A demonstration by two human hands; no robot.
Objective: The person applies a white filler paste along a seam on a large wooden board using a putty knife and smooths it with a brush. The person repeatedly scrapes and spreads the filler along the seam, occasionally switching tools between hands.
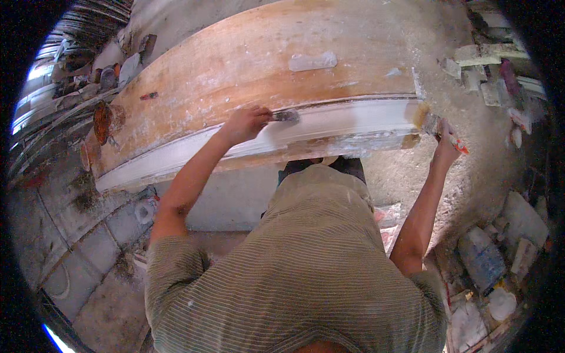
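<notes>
A long white plaster moulding (353,120) lies across the near part of a worn wooden board (235,70). My left hand (250,123) is closed around a small tool with a flat grey blade, which looks like a putty knife (287,116); its blade is over the moulding near the middle. At the moulding's right end, my right hand (447,146) grips a wide paintbrush (431,123) with an orange-tipped handle. The brush's yellowish bristles touch or hover just over that end; I cannot tell which.
A pale, flat oblong piece (313,61) and a small reddish object (149,96) lie on the board. A rusty round object (102,123) sits at its left end. Rubble and broken slabs (491,56) are piled at far right, with more scraps (482,256) at near right.
</notes>
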